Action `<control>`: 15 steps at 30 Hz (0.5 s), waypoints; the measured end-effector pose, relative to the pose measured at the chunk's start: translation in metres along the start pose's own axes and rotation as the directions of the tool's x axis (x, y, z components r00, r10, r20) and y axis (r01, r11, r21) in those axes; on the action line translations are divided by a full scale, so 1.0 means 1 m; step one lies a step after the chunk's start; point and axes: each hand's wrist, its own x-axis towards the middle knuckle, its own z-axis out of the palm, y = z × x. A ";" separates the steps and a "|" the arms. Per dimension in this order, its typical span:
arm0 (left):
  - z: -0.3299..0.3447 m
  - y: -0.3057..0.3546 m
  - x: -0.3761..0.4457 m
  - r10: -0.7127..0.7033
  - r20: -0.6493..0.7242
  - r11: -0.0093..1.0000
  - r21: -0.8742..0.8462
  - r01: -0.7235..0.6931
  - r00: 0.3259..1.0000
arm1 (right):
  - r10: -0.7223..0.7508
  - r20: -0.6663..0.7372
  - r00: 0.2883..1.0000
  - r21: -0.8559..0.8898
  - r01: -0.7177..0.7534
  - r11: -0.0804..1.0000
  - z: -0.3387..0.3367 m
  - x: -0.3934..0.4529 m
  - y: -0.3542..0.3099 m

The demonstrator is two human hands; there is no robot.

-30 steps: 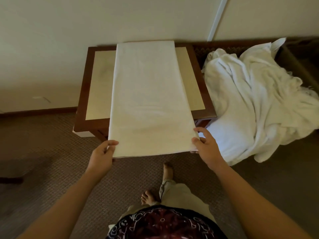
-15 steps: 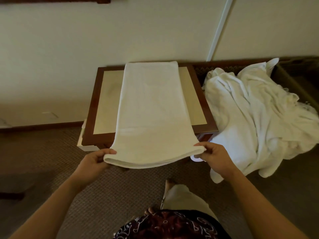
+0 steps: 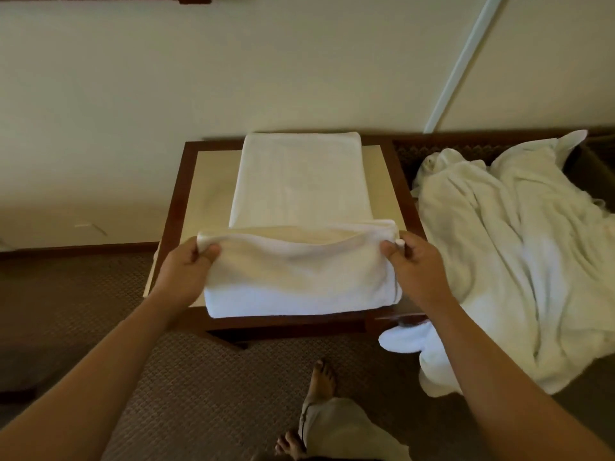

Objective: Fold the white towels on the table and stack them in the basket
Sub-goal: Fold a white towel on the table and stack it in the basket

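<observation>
White towel (image 3: pixel 299 181) is lying lengthwise on the wooden table (image 3: pixel 176 201), its near end doubled back over itself. Left hand (image 3: pixel 186 271) and right hand (image 3: pixel 416 267) are each pinching one corner of that raised fold, thumbs on top, fingers curled beneath. Dark woven basket (image 3: pixel 432 151), right of the table, is holding a heap of unfolded towels (image 3: pixel 519 254) spilling over its near side.
</observation>
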 end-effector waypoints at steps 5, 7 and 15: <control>0.030 0.006 0.096 -0.112 -0.140 0.993 -0.056 0.105 0.984 | 0.151 -0.009 0.989 -0.053 -0.151 0.987 0.038 0.097 0.022; 0.045 -0.001 0.113 -0.148 -0.121 0.985 0.077 0.158 0.982 | 0.316 0.068 0.946 -0.063 -0.312 0.948 0.050 0.114 0.033; 0.066 -0.005 0.137 -0.099 -0.211 0.975 0.175 0.137 0.972 | 0.211 -0.053 0.976 -0.136 -0.216 0.967 0.066 0.128 0.045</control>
